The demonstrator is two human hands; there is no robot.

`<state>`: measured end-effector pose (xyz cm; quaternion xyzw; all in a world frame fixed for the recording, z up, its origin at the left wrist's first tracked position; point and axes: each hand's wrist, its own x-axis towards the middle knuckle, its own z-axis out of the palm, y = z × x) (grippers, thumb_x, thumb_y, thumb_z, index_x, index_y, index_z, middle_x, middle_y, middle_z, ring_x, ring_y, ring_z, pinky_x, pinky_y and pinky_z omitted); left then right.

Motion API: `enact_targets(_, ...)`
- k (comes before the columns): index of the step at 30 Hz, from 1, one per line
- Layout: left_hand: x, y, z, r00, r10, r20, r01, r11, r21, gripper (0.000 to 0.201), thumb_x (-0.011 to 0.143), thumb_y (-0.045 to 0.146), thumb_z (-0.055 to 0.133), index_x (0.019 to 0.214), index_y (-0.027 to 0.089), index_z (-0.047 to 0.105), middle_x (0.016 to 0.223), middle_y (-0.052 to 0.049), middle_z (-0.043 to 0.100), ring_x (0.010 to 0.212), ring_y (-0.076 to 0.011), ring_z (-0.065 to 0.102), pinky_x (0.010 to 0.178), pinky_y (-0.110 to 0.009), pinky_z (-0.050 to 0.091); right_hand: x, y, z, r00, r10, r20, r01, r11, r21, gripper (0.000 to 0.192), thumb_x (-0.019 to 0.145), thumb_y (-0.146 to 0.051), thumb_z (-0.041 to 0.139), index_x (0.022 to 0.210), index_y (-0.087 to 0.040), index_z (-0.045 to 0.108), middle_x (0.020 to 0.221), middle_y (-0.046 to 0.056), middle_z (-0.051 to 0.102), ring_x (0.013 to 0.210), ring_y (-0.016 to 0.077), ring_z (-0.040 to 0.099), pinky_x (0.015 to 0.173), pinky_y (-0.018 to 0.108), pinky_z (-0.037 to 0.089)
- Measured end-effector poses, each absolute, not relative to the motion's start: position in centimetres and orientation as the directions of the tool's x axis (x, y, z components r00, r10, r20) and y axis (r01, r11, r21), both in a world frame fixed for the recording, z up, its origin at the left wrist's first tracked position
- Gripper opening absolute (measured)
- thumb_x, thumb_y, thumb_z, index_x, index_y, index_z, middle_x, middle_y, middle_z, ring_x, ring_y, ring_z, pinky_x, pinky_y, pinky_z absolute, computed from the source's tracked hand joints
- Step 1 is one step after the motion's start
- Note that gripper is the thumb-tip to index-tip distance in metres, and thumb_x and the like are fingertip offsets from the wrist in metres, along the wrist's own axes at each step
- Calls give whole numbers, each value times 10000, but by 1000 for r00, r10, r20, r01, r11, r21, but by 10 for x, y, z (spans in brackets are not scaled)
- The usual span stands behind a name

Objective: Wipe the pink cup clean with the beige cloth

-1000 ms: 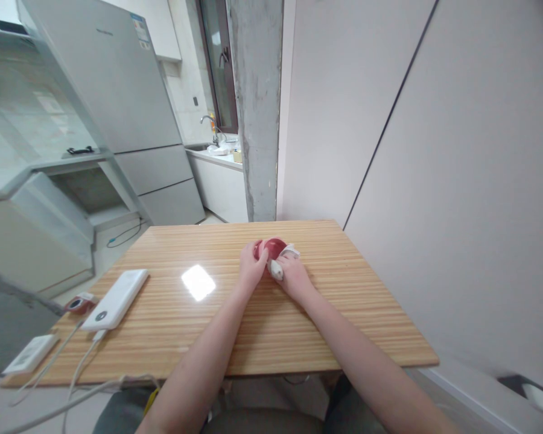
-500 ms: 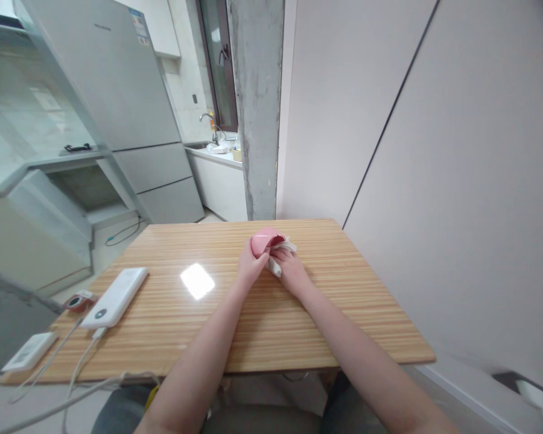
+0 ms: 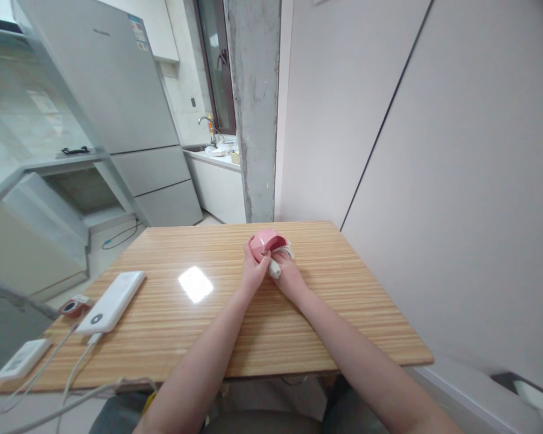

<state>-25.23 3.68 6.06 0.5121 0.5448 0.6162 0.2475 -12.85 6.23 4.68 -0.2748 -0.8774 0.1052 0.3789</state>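
Both hands are meeting toward the far edge of the wooden surface (image 3: 298, 325), a bit right of its middle. The left hand (image 3: 253, 272) is wrapping its grip around a small pink bowl (image 3: 265, 242), which is tilting so its darker red inside is facing right. The right hand (image 3: 286, 276) is closing its grip on a scrunched white cloth (image 3: 275, 269), and the cloth is pressing right up against the bowl's rim. Bowl, cloth and both hands are all touching each other in one tight cluster.

There's a decent strip of bare wood sitting between the bowl and the far edge, then a concrete pillar (image 3: 253, 108) is rising just past that edge. The wall (image 3: 434, 181) is running close along the right side, so room is getting tight over there. Loads of open wood is stretching to the left and toward the near edge, with only a glare spot in it.

Way over by the left corner, well apart from the hands, a white power bank (image 3: 111, 301) is lying with a cable trailing off the near edge, a small red gadget (image 3: 72, 306) just beside it, and a flat white device (image 3: 20, 358) is sitting right at the corner.
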Motion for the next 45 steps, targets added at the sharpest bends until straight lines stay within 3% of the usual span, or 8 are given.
enact_targets(6, -269, 30, 77, -294, 876, 383, 503, -199, 841, 648, 784, 286, 583, 1366, 152, 330, 1140, -135, 623, 1021, -258, 623, 899, -408, 483, -120, 74, 56, -714, 455, 532, 410, 888, -210, 305, 866, -121, 527, 1150, -160, 631, 1105, 102, 640, 1113, 225, 512, 1005, 367, 427)
enact_targets(9, -269, 29, 81, -247, 892, 379, 539, -199, 819, 645, 764, 310, 617, 1348, 178, 377, 1100, -112, 640, 973, -254, 634, 870, -402, 494, -116, 78, 62, -729, 483, 486, 479, 866, -142, 250, 890, -160, 515, 1095, -181, 656, 1121, 104, 634, 1115, 226, 520, 977, 380, 443)
enact_targets(14, -259, 32, 77, -374, 852, 368, 370, -227, 901, 723, 722, 371, 685, 1343, 181, 366, 1109, -98, 624, 1022, -227, 616, 912, -366, 483, -131, 71, 63, -589, 628, 509, 594, 763, -254, 255, 877, -137, 521, 1087, -178, 662, 1069, 111, 657, 1086, 245, 516, 950, 394, 448)
enact_targets(19, -247, 32, 71, -468, 776, 423, 322, -296, 899, 624, 732, 340, 671, 1273, 182, 405, 1210, -111, 565, 1112, -212, 567, 974, -347, 447, -141, 66, 55, -569, 573, 590, 420, 819, -391, 295, 849, -80, 524, 1088, -179, 666, 1038, 89, 665, 1060, 219, 514, 952, 339, 450)
enact_targets(28, -270, 33, 80, -315, 832, 458, 471, -282, 836, 548, 736, 260, 625, 1249, 166, 456, 1158, -103, 594, 1092, -236, 574, 980, -386, 437, -132, 72, 57, -620, 530, 579, 454, 844, -286, 242, 851, -133, 560, 1061, -167, 675, 1096, 98, 641, 1084, 233, 508, 978, 368, 435)
enact_targets(32, -265, 37, 77, -369, 836, 407, 336, -288, 897, 555, 697, 311, 688, 1197, 175, 489, 1135, -97, 604, 1064, -231, 589, 955, -373, 458, -129, 70, 56, -596, 554, 581, 526, 816, -239, 245, 867, -143, 535, 1071, -173, 669, 1098, 107, 639, 1059, 240, 513, 961, 392, 438)
enact_targets(38, -246, 42, 63, -486, 835, 259, 57, -266, 962, 678, 688, 279, 718, 1276, 203, 390, 1136, -100, 612, 1038, -205, 612, 918, -348, 484, -131, 68, 46, -553, 555, 621, 502, 817, -283, 263, 852, -128, 546, 1074, -187, 674, 1068, 100, 644, 1034, 248, 498, 945, 395, 444)
enact_targets(45, -264, 39, 78, -390, 850, 355, 311, -241, 919, 503, 692, 183, 641, 1175, 171, 503, 1120, -86, 630, 1072, -223, 597, 967, -374, 456, -132, 73, 49, -618, 528, 582, 434, 847, -308, 282, 846, -123, 553, 1096, -193, 664, 1116, 95, 628, 1099, 222, 505, 964, 374, 444)
